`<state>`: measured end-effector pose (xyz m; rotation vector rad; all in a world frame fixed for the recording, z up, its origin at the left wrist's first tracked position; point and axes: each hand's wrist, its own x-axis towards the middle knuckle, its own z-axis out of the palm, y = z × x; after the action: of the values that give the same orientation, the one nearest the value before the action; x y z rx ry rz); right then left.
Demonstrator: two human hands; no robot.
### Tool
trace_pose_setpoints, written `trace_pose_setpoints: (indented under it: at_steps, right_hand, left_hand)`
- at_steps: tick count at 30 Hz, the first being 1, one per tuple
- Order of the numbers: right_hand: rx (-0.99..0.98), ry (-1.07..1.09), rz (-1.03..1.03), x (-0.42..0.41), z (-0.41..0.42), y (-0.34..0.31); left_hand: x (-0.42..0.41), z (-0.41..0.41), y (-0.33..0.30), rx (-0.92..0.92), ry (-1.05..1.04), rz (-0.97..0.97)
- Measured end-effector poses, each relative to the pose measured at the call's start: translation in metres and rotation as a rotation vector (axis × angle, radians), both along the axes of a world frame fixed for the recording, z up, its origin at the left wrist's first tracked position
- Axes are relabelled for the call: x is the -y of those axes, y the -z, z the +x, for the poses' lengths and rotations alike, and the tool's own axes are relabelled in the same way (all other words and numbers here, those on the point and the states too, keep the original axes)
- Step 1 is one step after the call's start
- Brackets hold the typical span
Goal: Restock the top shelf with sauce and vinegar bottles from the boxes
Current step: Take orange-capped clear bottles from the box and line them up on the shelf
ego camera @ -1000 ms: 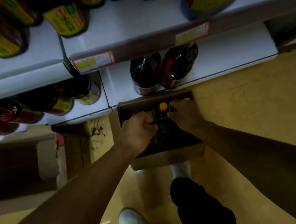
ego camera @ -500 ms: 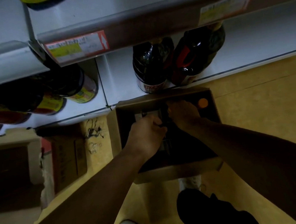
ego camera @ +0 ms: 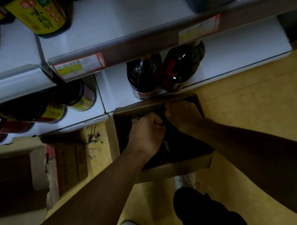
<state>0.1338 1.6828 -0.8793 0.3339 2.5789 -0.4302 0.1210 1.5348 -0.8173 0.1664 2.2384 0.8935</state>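
While hands [ego camera: 147, 131] [ego camera: 183, 116] grip, dark bottles [ego camera: 165, 147], cardboard box [ego camera: 163, 172]

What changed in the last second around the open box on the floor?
The orange cap that showed beside the right hand is now almost covered by it. Both hands stayed inside the cardboard box, the left hand curled on something dark. The box and the two dark bottles behind it kept their places.

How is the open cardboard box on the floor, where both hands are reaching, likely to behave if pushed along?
The cardboard box would probably slide on the smooth floor. It likely feels heavy, apparently holding dark bottles. Its thin walls may flex.
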Motion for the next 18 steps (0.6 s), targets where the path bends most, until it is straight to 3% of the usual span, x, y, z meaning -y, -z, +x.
trace_pose_setpoints:
  at_steps: [8,18]
  right_hand:
    - [-0.132,-0.059,0.007,-0.003,0.010,-0.122]
    - [-0.295,-0.124,0.079,0.016,0.018,-0.340]
  left_hand:
    - [0.005,0.008,-0.071,-0.058,0.050,0.067]
    - [0.018,0.006,-0.233,-0.198,0.149,0.283]
